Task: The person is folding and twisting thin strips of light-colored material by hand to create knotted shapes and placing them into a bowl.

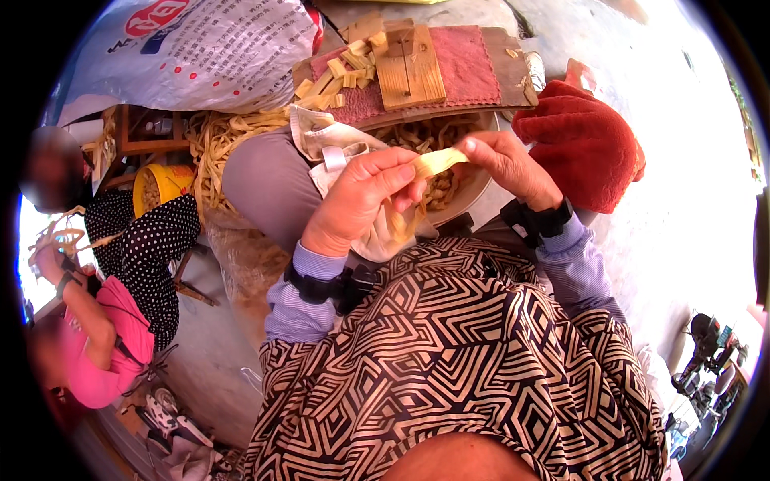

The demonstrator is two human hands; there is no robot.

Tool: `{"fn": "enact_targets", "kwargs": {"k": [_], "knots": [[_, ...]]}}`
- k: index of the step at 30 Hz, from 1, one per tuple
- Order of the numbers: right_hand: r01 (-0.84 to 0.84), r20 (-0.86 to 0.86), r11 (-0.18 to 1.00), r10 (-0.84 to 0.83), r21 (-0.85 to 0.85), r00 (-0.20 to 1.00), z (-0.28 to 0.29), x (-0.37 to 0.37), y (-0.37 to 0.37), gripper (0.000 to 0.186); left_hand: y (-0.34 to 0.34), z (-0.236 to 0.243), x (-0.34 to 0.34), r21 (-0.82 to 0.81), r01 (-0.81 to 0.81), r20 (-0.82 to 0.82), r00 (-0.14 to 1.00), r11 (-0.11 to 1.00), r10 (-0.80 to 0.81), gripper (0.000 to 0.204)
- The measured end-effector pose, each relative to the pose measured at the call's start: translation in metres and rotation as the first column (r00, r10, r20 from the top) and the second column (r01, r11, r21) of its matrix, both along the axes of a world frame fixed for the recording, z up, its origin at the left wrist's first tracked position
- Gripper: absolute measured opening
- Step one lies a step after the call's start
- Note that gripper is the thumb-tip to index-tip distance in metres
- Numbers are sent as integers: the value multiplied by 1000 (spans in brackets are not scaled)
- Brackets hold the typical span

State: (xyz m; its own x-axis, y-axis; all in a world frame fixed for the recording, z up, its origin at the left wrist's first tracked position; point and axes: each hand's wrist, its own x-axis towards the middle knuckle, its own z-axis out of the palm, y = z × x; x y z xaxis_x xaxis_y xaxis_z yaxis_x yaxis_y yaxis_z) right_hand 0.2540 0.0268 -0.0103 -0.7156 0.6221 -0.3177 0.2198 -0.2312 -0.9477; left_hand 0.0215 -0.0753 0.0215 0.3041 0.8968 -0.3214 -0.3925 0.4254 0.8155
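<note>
Between my two hands a flat, pale yellow plant-like strip [437,163] is stretched; I cannot tell its exact kind. My left hand [357,196] pinches its left end between thumb and fingers, and my right hand [509,164] grips the right end. Just beyond them, a wooden board [513,76] covered with a pink cloth [473,64] lies across a pale tub [481,188]. On it rests a wooden block [411,72] with a narrow slit, beside several short cut pieces [337,80]. More strips [441,192] lie in the tub, partly hidden by my hands.
A red cloth [581,144] covers my right knee; a whitish cloth [313,132] lies by my left knee. Long strips [212,156] are heaped at the left, below a large printed sack [216,56]. Further left, a person in pink [120,337] sits handling strips near a yellow bucket [164,188].
</note>
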Motion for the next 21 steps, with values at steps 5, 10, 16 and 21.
{"fn": "enact_targets", "kwargs": {"k": [5,10,16,21], "knots": [[135,46,966,-149,220,988,36,6,-8,30,16,9,2,329,222,-623,782,918,34,23],[209,4,803,-254,558,967,66,-1,-11,24,33,25,48,158,160,-357,929,974,-95,20],[-114,283,978,62,172,957,39,11,-11,23,63,7,50,410,108,-539,830,906,145,30],[201,-309,906,-325,-371,894,34,-13,-15,22,54,-20,59,36,-82,-53,995,996,84,18]]}}
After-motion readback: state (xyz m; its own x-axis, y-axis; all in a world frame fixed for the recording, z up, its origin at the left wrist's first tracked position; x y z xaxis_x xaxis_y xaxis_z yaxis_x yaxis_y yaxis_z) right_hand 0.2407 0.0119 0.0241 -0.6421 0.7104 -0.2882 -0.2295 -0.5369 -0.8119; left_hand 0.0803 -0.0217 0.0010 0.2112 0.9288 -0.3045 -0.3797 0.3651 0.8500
